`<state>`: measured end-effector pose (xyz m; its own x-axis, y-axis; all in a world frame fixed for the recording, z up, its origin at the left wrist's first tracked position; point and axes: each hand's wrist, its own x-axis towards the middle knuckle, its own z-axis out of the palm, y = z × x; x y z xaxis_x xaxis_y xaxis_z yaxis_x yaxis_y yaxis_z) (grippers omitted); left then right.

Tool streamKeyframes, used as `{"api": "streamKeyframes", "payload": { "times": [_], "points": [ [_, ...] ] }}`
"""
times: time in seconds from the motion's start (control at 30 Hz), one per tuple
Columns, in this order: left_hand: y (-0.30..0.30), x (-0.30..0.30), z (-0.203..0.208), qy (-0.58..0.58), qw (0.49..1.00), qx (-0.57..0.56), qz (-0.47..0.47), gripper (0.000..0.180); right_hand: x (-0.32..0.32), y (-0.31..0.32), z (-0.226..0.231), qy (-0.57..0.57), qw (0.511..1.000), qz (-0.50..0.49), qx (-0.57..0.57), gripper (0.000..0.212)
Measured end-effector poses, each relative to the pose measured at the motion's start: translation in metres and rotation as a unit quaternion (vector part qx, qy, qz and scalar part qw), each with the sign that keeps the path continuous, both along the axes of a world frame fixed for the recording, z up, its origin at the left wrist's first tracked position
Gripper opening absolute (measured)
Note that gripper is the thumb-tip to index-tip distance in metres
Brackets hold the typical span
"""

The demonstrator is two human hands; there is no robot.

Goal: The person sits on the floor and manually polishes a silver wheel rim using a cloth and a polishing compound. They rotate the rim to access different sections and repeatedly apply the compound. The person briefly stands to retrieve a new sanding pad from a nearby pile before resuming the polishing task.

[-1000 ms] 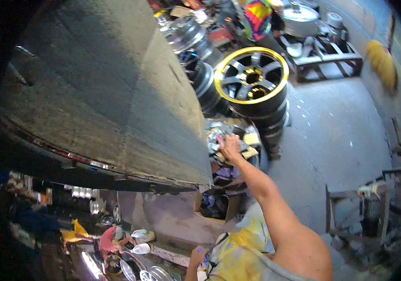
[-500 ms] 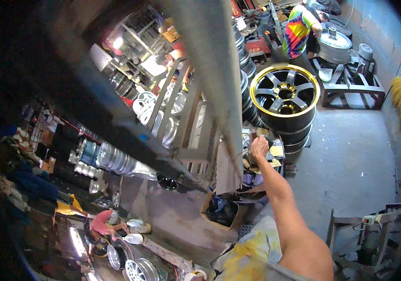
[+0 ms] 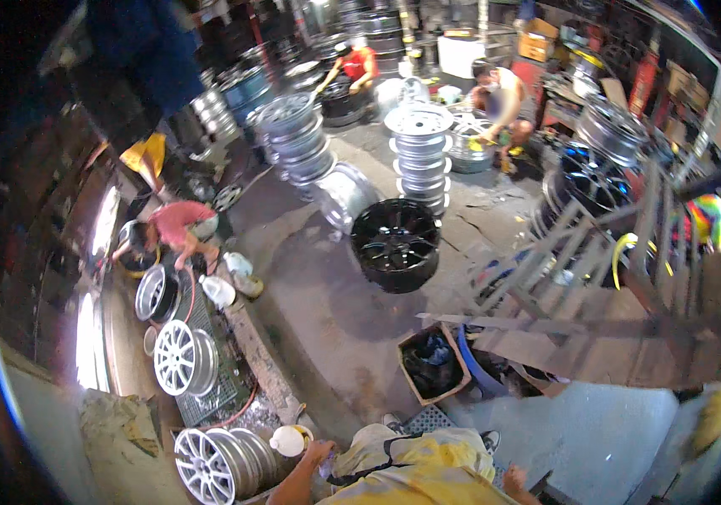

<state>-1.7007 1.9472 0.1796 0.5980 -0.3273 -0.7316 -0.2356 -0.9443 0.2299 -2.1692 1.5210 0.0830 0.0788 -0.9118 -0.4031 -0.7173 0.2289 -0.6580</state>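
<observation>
My left hand [image 3: 320, 454] hangs low beside my yellow-stained clothing [image 3: 411, 475]. Its fingers look curled in, and a small pale thing seems to show at them, too small to name. Just left of that hand stands a white plastic jug [image 3: 289, 440], next to silver multi-spoke wheels [image 3: 206, 468] lying on their sides. At the lower edge, on the other side of my body, is my right hand [image 3: 514, 481]. It is small and blurred, so its fingers cannot be read, and nothing plainly shows in it.
Ahead lies a black wheel [image 3: 396, 244] before stacked silver wheels [image 3: 421, 156]. An open cardboard box [image 3: 434, 370] with dark contents sits near my feet. Wooden slats [image 3: 596, 328] jut in at right. Co-workers: a person in red [image 3: 180, 227] at left, others bent over wheels behind.
The view has swung left, away from the gold-rimmed wheel stack. My right arm, stretched out to clutter beside that stack before, is now down at my side. My left hand has come into view.
</observation>
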Motion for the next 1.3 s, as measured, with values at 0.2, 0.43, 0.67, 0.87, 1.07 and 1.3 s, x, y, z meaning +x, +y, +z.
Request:
{"api": "streamKeyframes", "payload": {
  "times": [0.2,0.43,0.67,0.87,1.07,1.3],
  "points": [
    [0.015,0.059,-0.005,0.094,0.992,0.003,-0.088,0.036,0.108,-0.003,0.014,0.222,0.936,0.268,-0.051,0.032],
    [-0.034,0.157,0.031,-0.040,0.968,-0.108,0.223,0.049,0.362,-0.081,0.081,-0.001,0.969,0.246,0.026,0.050],
    [-0.029,0.217,0.118,-0.127,0.939,-0.086,0.307,0.039,0.503,-0.069,0.045,-0.022,0.953,0.289,0.091,0.062],
    [0.055,0.198,0.040,-0.021,0.951,0.000,0.308,0.040,0.545,-0.088,0.050,-0.001,0.932,0.339,0.127,0.079],
    [0.089,0.207,-0.003,0.082,0.995,0.033,-0.033,0.039,0.574,-0.119,0.033,0.026,0.941,0.314,0.122,0.061],
    [0.034,0.317,0.030,0.138,0.879,-0.005,0.456,0.034,0.606,-0.145,0.018,0.120,0.933,0.329,0.083,0.062]
  ]
}}
